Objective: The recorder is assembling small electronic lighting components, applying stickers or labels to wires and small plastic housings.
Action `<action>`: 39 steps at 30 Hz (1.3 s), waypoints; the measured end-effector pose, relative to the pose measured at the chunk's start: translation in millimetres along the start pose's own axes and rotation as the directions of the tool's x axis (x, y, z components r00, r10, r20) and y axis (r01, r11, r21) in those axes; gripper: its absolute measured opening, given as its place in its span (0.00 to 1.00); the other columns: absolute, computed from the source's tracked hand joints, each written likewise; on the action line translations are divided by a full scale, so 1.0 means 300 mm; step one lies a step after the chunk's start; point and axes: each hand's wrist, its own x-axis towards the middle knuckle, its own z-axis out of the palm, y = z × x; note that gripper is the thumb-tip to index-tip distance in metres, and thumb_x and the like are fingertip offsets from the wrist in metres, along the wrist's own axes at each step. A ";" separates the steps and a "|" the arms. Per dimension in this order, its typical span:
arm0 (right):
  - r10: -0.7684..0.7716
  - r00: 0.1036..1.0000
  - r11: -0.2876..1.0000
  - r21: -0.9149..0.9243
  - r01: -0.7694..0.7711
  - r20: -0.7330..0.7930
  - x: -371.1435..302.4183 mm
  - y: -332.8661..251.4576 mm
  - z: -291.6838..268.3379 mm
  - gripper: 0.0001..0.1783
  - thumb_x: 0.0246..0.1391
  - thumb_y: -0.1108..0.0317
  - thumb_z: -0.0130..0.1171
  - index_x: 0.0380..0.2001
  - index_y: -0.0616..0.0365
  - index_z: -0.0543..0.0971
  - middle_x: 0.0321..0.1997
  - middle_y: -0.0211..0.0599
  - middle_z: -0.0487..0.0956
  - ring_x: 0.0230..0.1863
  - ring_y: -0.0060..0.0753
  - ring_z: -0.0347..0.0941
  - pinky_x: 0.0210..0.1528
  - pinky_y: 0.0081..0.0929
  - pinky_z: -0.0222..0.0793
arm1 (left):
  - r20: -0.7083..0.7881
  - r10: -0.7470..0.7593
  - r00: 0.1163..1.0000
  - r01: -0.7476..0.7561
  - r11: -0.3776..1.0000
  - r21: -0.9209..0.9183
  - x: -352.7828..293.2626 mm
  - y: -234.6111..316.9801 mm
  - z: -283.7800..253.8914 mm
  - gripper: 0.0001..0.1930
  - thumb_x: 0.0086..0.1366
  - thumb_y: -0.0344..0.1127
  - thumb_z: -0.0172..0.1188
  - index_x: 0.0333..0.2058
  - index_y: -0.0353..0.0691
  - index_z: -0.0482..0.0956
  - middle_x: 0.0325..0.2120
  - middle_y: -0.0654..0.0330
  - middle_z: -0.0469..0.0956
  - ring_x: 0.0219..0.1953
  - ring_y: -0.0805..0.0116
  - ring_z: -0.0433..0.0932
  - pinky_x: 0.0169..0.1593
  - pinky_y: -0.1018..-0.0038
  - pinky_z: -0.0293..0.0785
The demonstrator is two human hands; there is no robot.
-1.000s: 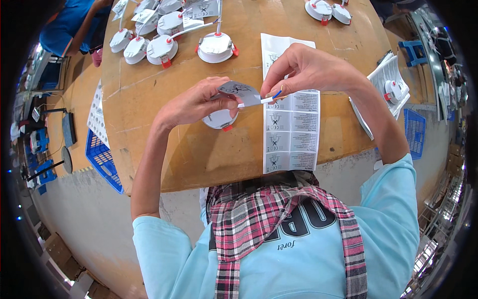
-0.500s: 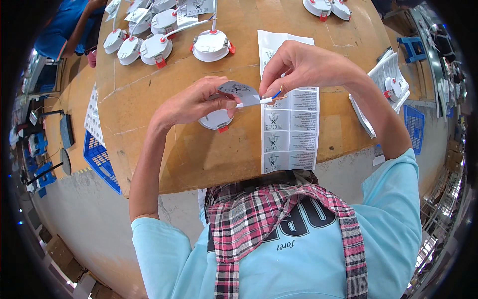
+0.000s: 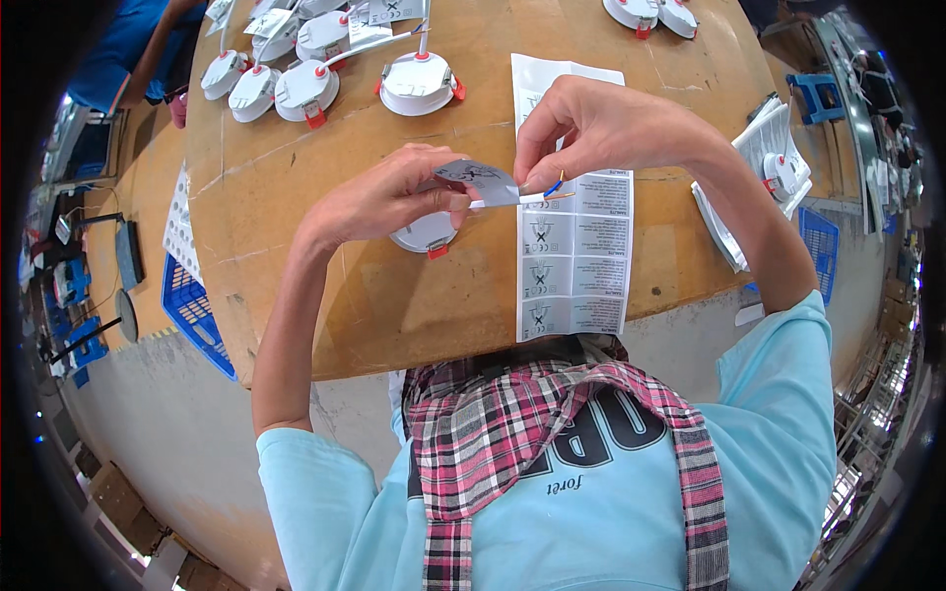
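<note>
Your left hand (image 3: 394, 192) is closed, thumb against fingers, on the white cable (image 3: 505, 202) and a small grey-white slip of paper (image 3: 481, 177). Your right hand (image 3: 611, 128) has thumb and forefinger pinched narrow at the slip's right edge, just above the cable's end; whether they also grip the cable cannot be told. Bare-tipped blue and brown wires (image 3: 555, 187) project right of the fingertips. A round white lamp (image 3: 419, 236) with a red clip lies on the worktop (image 3: 345, 315), partly covered by your left hand. The printed sheet (image 3: 554, 241) lies beneath your right hand.

Compared with one second ago, both hands keep the same hold; the blue wire shows slightly clearer of your right fingertips. The lamp and sheet keep their places; the whole view has shifted a little. The grouped lamps (image 3: 301, 94) remain at the far left.
</note>
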 end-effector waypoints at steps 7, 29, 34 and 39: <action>-0.005 0.999 0.999 -0.042 0.007 0.049 0.003 0.003 0.003 0.08 0.50 0.71 0.59 0.30 0.65 0.81 0.28 0.31 0.81 0.31 0.18 0.76 0.36 0.16 0.70 | 0.050 0.055 0.997 -0.054 0.999 -0.005 0.008 0.016 -0.015 0.10 0.65 0.35 0.55 0.42 0.38 0.76 0.31 0.62 0.79 0.39 0.65 0.73 0.46 0.71 0.69; -0.066 0.988 0.992 0.115 0.050 0.142 0.029 0.011 0.023 0.17 0.46 0.65 0.61 0.35 0.68 0.81 0.29 0.36 0.80 0.33 0.24 0.77 0.38 0.18 0.71 | -0.158 0.594 0.789 -0.304 0.600 0.740 -0.011 0.230 0.005 0.18 0.36 0.30 0.65 0.32 0.50 0.77 0.35 0.69 0.71 0.43 0.65 0.71 0.54 0.60 0.66; -0.107 0.980 0.986 0.143 0.083 0.166 0.036 0.020 0.027 0.20 0.45 0.64 0.61 0.38 0.70 0.80 0.31 0.39 0.81 0.34 0.26 0.78 0.41 0.20 0.73 | -0.047 0.583 0.811 -0.348 0.545 0.763 -0.012 0.246 -0.012 0.15 0.38 0.30 0.63 0.31 0.48 0.79 0.37 0.66 0.75 0.42 0.63 0.74 0.54 0.60 0.70; -0.108 0.981 0.984 0.157 0.082 0.164 0.038 0.020 0.043 0.21 0.44 0.64 0.60 0.39 0.70 0.81 0.32 0.39 0.81 0.33 0.27 0.78 0.41 0.20 0.73 | 0.001 0.654 0.756 -0.413 0.476 0.776 -0.004 0.214 -0.005 0.15 0.40 0.30 0.63 0.32 0.45 0.80 0.38 0.65 0.74 0.42 0.63 0.74 0.53 0.58 0.70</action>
